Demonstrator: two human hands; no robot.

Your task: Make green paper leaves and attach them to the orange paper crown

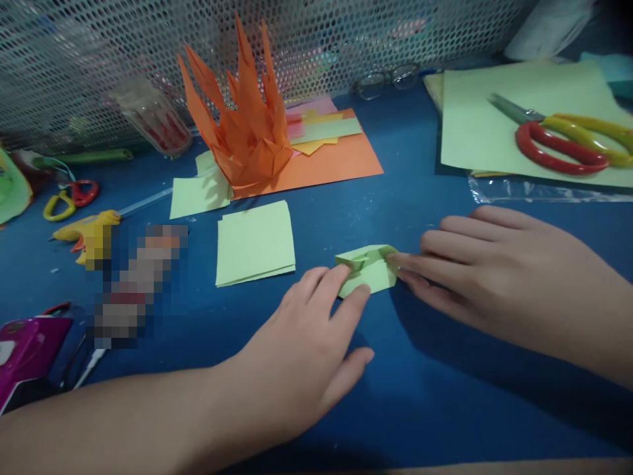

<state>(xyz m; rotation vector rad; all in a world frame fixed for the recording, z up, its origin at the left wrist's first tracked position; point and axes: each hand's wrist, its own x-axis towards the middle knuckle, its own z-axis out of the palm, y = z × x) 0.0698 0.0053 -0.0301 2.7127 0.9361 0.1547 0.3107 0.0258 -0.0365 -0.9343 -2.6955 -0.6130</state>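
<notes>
A small piece of light green paper [372, 276], partly folded with its far edge raised, lies on the blue table between my hands. My left hand [309, 336] rests its index and middle fingertips on the paper's left part; its thumb stands apart over the table, fingers spread. At the paper's right end, my right hand [484, 277] pinches the corner between thumb and index finger, its other fingers curled. Part of the fold is hidden by fingertips. Left of the paper is a stack of light green square sheets [254, 244].
Behind stands an orange folded-paper piece [247, 138] with tall points, on an orange sheet [341, 158]. Scissors [558, 135] lie on green sheets [465, 119] at right. A yellow glue gun [93, 227], small scissors [72, 198] and a purple object [39, 349] are left. A perforated panel [346, 39] borders the back.
</notes>
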